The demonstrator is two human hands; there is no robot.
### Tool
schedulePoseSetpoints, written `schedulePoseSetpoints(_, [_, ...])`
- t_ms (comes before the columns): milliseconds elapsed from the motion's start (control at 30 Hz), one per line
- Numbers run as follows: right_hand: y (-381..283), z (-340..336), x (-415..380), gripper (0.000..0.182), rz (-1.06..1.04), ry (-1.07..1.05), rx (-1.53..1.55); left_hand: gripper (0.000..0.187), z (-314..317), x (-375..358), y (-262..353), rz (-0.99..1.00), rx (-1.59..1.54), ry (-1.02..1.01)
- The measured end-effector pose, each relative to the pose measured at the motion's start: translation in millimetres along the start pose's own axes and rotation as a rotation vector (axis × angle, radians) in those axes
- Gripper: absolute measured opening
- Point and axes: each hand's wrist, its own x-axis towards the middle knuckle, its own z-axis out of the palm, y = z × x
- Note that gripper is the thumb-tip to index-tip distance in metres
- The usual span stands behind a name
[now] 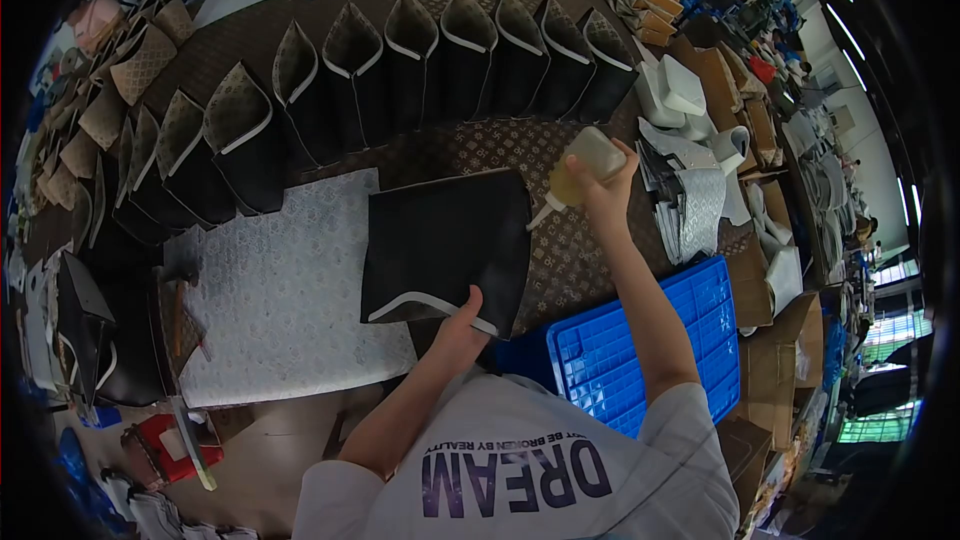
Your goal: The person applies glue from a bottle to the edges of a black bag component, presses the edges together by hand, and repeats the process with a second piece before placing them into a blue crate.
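Observation:
My right hand (606, 185) is wrapped round a squeeze bottle (597, 152) of yellowish liquid, tipped so its thin white nozzle points down and left. The nozzle tip is right at the right edge of a black leather-like piece (445, 240), which lies flat and has a pale curved trim along its near side. My left hand (462, 332) grips that near edge, thumb on top and fingers hidden beneath. Under the piece's left part is a white patterned sheet (275, 290).
Several black pouch-like pieces with patterned linings (408, 25) stand upright in an arc behind. A blue plastic crate (650, 340) is close by my right forearm. White containers (680, 90) and stacked silvery sheets (690, 200) sit at the right, beside cardboard boxes (785, 340).

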Motion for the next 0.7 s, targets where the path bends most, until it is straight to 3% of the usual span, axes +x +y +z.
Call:
schedulePoseSetpoints(100, [-4,-4,-10,0.077,0.022,0.015,0.037,0.044,-6,12,-7,-0.107,-0.139,0.003])
schedulePoseSetpoints(200, [-10,-8,-21,0.077,0.042,0.031,0.081,0.055,0,22,-8,-0.127,-0.655,-0.050])
schedulePoseSetpoints(400, [-20,-19,-43,0.076,0.080,0.074,0.212,0.044,8,29,3,-0.060,-0.677,-0.046])
schedulePoseSetpoints(700, [-36,-32,-86,0.075,0.107,0.081,0.279,0.044,5,42,6,-0.046,-0.761,-0.041])
